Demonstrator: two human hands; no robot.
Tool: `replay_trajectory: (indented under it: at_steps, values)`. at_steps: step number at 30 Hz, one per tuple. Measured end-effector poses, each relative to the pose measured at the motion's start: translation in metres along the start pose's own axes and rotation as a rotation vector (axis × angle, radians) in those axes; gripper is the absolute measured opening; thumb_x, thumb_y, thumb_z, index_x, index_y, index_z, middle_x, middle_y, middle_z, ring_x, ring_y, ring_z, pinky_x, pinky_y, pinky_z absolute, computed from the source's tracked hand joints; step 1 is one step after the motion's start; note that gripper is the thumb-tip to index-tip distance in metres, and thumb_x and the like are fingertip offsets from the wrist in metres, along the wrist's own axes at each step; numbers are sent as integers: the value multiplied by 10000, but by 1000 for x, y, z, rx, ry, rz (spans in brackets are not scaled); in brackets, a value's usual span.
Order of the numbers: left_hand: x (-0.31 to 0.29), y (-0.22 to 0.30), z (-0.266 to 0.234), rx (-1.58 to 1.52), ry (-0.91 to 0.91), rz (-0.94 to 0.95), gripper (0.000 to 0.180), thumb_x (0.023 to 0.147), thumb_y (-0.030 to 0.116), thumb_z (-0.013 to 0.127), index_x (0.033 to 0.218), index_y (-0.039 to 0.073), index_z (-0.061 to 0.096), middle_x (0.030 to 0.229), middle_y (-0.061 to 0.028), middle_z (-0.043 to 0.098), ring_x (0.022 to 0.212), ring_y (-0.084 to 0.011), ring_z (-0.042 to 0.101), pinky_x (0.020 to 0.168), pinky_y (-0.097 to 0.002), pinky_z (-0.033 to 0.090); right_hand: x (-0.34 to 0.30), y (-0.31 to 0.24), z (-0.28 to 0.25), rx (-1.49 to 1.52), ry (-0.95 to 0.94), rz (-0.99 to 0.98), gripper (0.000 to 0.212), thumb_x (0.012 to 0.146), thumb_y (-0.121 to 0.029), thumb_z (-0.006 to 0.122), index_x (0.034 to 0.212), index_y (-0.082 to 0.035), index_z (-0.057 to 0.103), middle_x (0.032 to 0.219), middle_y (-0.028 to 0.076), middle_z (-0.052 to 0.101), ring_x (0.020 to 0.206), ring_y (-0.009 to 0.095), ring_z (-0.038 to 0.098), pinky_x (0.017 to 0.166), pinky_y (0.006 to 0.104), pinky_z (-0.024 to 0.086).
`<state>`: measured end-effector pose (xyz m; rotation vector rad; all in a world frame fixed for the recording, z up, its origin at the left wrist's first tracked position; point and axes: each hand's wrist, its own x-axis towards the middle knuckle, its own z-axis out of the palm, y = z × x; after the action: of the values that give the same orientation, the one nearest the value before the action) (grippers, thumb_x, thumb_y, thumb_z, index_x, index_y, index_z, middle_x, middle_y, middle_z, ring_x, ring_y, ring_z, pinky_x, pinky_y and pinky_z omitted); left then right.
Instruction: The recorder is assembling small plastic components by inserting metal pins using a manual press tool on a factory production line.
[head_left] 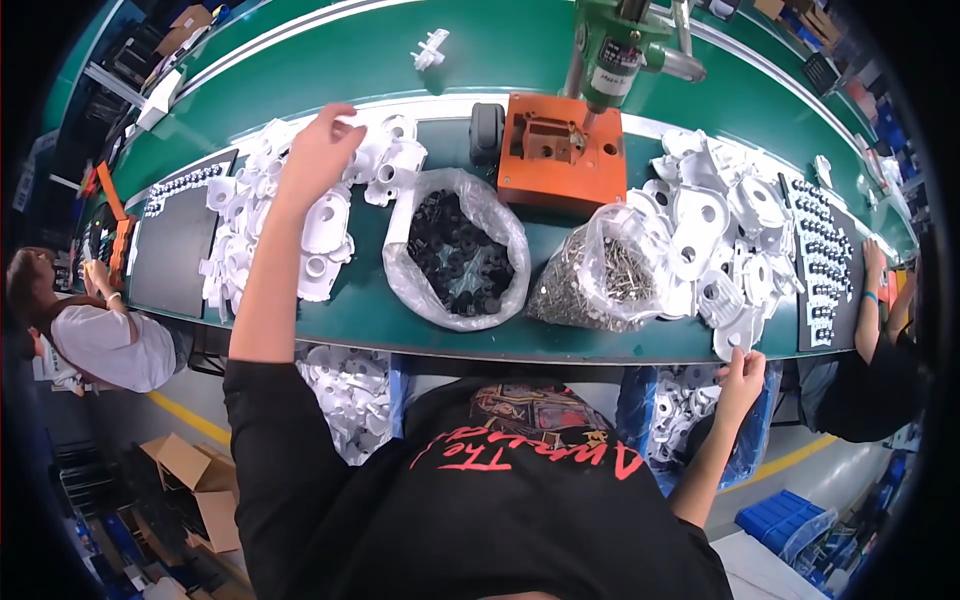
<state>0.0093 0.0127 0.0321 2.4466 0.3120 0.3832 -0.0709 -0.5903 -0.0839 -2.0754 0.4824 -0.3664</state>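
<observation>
My left hand (325,148) hovers over the left heap of white plastic parts (322,222), fingers loosely bent and apart, with nothing seen in them. At the table's near edge on the right, my right hand (743,374) pinches the lower end of a white plastic part (738,332). That piece lies against the right heap of white plastic housings (697,232). Between the heaps stand a clear bag of black parts (515,255) and a clear bag of metal screws (630,275). Behind them, an orange fixture block (525,180) sits beneath a green press (608,60).
A lone white part (430,50) lies on the green conveyor (330,65). Dark trays hold rows of small parts at left (170,250) and right (845,250). Bins of white parts (345,395) stand below the table edge. One person (110,335) works at left, another (860,390) at right.
</observation>
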Motion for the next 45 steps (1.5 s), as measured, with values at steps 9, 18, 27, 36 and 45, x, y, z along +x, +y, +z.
replay_trajectory:
  at_steps: [9,18,27,36,45]
  values:
    - [197,-5,119,-286,-289,-603,775,802,648,505,1213,-8,462,963,-228,553,759,-307,636,613,-402,526,-9,2,-1,47,19,-47,115,890,-88,572,868,3,506,683,9,498,556,69,497,498,203,400]
    - [229,-17,195,-1043,-45,-727,396,894,326,547,1182,57,500,1093,-220,484,801,-353,624,684,-424,574,-13,-6,2,118,15,-42,130,903,-99,570,834,-36,480,645,-14,473,510,45,455,484,179,362]
    - [219,-39,199,-697,126,-252,595,721,57,649,1265,81,408,1047,-180,591,839,-211,631,634,-314,550,-10,-2,3,164,-12,-53,105,887,-74,575,872,-19,486,702,11,498,563,59,479,500,200,412]
    - [183,-4,186,-251,169,125,430,685,142,684,1076,15,557,929,-177,649,839,-316,634,752,-379,496,-10,-3,3,142,0,-95,124,904,-110,580,860,-35,492,684,-13,501,514,40,467,482,174,356]
    - [177,17,187,-274,151,116,362,719,163,688,1034,38,560,914,-187,650,856,-333,635,745,-388,500,-10,3,1,179,-9,-87,125,898,-108,590,862,-36,494,691,-14,505,515,42,472,485,172,359]
